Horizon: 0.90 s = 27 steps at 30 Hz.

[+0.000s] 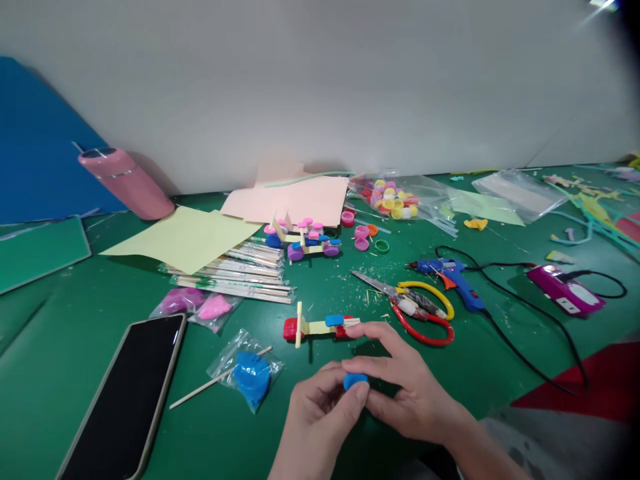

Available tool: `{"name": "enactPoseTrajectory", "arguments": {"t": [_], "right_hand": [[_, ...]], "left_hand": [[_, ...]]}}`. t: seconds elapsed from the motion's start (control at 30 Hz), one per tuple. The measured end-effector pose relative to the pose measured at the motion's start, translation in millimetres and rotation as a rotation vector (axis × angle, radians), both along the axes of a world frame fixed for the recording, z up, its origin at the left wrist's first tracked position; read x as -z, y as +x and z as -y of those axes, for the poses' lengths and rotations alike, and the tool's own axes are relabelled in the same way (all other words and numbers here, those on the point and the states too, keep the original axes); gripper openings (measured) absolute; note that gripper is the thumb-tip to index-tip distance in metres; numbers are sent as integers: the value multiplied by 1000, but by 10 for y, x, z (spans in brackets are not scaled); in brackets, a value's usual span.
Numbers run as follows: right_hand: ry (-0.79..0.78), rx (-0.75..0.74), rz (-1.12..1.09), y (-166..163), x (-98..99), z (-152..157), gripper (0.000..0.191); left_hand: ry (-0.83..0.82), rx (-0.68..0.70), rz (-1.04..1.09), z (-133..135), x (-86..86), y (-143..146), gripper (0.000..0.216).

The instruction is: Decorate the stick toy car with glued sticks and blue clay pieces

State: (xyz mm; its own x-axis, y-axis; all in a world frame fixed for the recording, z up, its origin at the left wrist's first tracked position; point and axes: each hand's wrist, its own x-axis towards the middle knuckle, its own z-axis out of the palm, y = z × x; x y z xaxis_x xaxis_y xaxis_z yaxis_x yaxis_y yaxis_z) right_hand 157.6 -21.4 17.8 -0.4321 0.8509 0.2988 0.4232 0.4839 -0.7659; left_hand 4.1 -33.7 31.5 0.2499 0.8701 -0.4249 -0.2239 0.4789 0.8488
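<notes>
Both hands meet low in the middle of the view over a green table. My left hand and my right hand pinch a small blue bottle cap between their fingertips. Just beyond the fingers lies a small craft vehicle made of pale sticks with red caps and a blue cap on top. A second stick vehicle with pink, purple and blue caps stands farther back.
Scissors with red and yellow handles and a blue glue gun with a black cord lie to the right. A phone, a bagged blue piece, a bundle of sticks, paper sheets, a bag of caps and a pink bottle lie left and behind.
</notes>
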Motion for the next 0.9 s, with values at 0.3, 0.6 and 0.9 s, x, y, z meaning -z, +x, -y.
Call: {"name": "enactPoseTrajectory", "arguments": {"t": [0.3, 0.6, 0.9], "right_hand": [[53, 16, -8, -45, 22, 8, 31], [51, 16, -24, -48, 33, 5, 32], [-10, -8, 4, -38, 42, 16, 33]], "left_hand": [[7, -45, -9, 10, 27, 47, 13], [23, -37, -33, 33, 66, 35, 12], [33, -23, 22, 50, 97, -2, 15]]}}
